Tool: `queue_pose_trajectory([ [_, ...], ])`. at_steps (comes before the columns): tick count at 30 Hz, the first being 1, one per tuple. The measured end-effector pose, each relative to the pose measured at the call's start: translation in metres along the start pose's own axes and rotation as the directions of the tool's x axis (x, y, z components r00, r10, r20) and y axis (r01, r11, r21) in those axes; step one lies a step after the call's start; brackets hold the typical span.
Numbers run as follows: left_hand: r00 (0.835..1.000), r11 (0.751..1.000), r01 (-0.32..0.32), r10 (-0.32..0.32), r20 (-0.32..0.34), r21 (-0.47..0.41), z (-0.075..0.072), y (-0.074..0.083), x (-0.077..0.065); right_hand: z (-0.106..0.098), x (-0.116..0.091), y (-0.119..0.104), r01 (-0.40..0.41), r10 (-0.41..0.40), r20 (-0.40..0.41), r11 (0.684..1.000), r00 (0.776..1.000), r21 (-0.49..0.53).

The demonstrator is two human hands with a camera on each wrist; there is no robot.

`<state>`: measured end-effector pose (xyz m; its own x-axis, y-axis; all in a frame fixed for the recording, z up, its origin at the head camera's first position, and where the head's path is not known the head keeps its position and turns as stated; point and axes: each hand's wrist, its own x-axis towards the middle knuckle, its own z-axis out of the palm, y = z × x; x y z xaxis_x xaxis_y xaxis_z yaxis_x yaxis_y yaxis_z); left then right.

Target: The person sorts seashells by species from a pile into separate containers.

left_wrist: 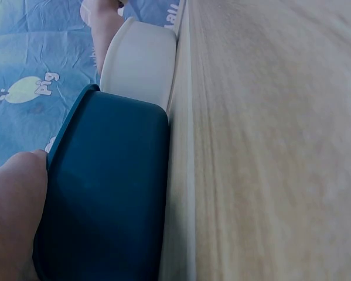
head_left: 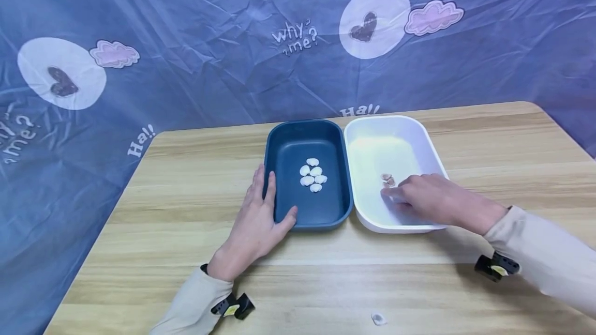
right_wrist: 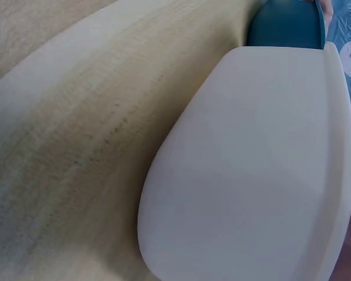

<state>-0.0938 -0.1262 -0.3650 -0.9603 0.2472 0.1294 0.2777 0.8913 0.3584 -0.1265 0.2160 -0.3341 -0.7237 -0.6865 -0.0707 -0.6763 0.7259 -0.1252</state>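
Note:
A dark blue tray (head_left: 291,211) holds several small white shells (head_left: 316,171). My left hand (head_left: 253,229) rests against its left side with fingers spread, thumb over the front left corner of the rim; the left wrist view shows the hand at the tray's rim (left_wrist: 75,117). My right hand (head_left: 430,195) reaches over the front right rim of a white tray (head_left: 368,211), index fingertip down beside a few small brownish shells (head_left: 387,178). Its other fingers are bent under the palm, and I cannot tell whether they pinch anything. In the right wrist view the white tray's wall (right_wrist: 251,158) hides the fingertips.
The two trays stand side by side, rims touching, towards the back of the wooden table (head_left: 186,211). One pale shell (head_left: 378,319) lies on the tabletop near the front. Behind the table hangs a blue printed cloth (head_left: 223,66).

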Motion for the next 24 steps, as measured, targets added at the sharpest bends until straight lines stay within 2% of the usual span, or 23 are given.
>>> queue_pose_trajectory([
  [5, 1.0, 1.0, 0.002, -0.002, -0.002, -0.002, 0.0006, 0.0004, 0.0005, -0.0001, -0.0038, 0.0018, -0.029, 0.028, -0.029, 0.999, 0.999, -0.041],
  [12, 1.0, 1.0, 0.01, -0.01, 0.005, 0.0, 0.0, 0.0002, 0.0001, 0.0013, -0.0026, 0.0033, -0.058, 0.06, 0.019, 0.994, 0.998, -0.091],
  [18, 1.0, 1.0, 0.013, -0.013, 0.01, 0.001, -0.0006, 0.0007, 0.0, 0.0022, -0.0004, 0.0013, -0.08, 0.082, 0.047, 0.995, 0.995, -0.054],
  [24, 1.0, 1.0, 0.013, -0.013, 0.009, 0.002, -0.0009, 0.0014, 0.0001, 0.0028, 0.0002, -0.0009, -0.084, 0.085, 0.038, 0.996, 0.996, -0.035],
])
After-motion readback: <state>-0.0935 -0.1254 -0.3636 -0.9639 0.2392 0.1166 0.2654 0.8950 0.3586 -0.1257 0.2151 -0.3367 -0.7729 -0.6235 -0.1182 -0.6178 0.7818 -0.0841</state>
